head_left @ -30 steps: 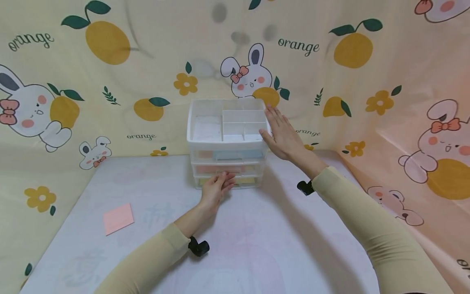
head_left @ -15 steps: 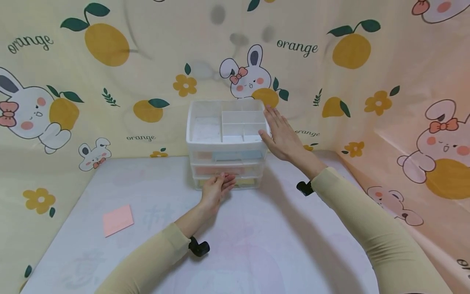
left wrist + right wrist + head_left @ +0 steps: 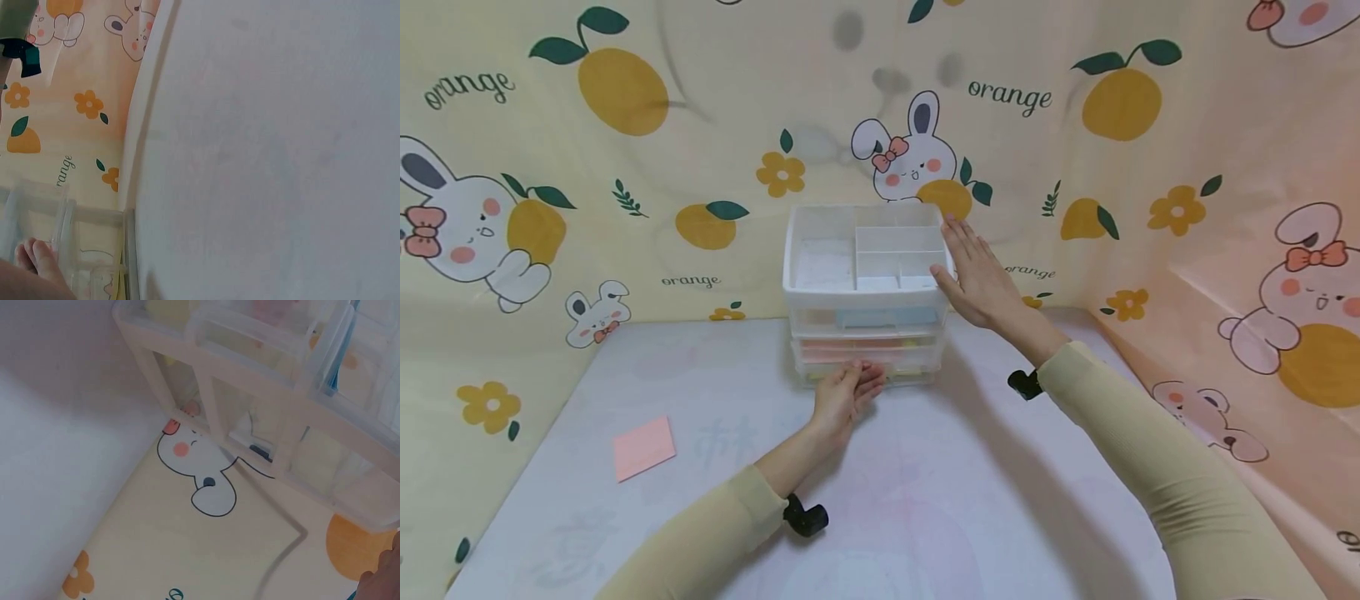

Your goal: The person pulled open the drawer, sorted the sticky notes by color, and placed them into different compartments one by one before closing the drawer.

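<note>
A white drawer organizer with clear drawers and a divided top tray stands at the back of the table. My left hand is at its front, fingers hooked at the handle of the middle drawer, which stands slightly out and shows pink contents. The left wrist view shows the fingers against the clear drawer front; their exact hold is partly hidden. My right hand rests flat against the organizer's upper right side, fingers straight. Only a bit of the right hand shows in the right wrist view.
A pink square of paper lies on the white table at the left. A patterned cloth hangs right behind the organizer and along the sides. Light blue contents show in the upper drawer.
My left hand has moved slightly toward me, and the middle drawer has slid a little out with it. The right hand stays against the organizer's side.
</note>
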`<state>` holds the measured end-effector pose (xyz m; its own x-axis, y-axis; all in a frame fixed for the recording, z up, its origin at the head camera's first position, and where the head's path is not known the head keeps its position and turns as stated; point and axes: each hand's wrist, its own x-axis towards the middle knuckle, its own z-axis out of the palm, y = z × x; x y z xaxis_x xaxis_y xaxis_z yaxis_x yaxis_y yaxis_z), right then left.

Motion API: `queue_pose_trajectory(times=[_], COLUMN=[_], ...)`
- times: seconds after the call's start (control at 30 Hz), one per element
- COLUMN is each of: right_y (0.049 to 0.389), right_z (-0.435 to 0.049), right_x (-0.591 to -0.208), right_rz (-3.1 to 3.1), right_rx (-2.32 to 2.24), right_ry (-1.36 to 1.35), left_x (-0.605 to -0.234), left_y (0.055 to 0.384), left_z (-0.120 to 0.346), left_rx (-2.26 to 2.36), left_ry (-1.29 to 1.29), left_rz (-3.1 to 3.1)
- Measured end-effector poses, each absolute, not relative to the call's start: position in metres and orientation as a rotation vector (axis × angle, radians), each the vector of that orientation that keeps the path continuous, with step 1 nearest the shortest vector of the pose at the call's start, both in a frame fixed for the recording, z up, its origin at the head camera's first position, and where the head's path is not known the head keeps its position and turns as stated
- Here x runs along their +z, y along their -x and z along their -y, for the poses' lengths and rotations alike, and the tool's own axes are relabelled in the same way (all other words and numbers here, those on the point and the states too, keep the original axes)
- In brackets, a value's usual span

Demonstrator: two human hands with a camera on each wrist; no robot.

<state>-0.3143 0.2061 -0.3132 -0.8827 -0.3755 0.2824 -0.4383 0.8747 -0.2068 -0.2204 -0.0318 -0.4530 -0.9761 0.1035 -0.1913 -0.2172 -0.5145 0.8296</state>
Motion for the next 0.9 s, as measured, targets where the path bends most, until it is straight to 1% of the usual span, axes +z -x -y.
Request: queue_pose_trajectory(times=[0.3, 0.9], right_y=[0.314, 0.313], right_z=[-0.206, -0.205], right_x=[-0.313, -0.312], right_rz=[2.817, 2.821], right_rx=[0.388, 0.385], right_ry=[-0.616, -0.621], left_x=[-0.451, -0.446], left_y=[0.204, 0.155], left_z=[0.032, 0.045], left_rx=[2.542, 2.443], left_ry=[0.137, 0.126], left_rz=[-1.408, -1.353])
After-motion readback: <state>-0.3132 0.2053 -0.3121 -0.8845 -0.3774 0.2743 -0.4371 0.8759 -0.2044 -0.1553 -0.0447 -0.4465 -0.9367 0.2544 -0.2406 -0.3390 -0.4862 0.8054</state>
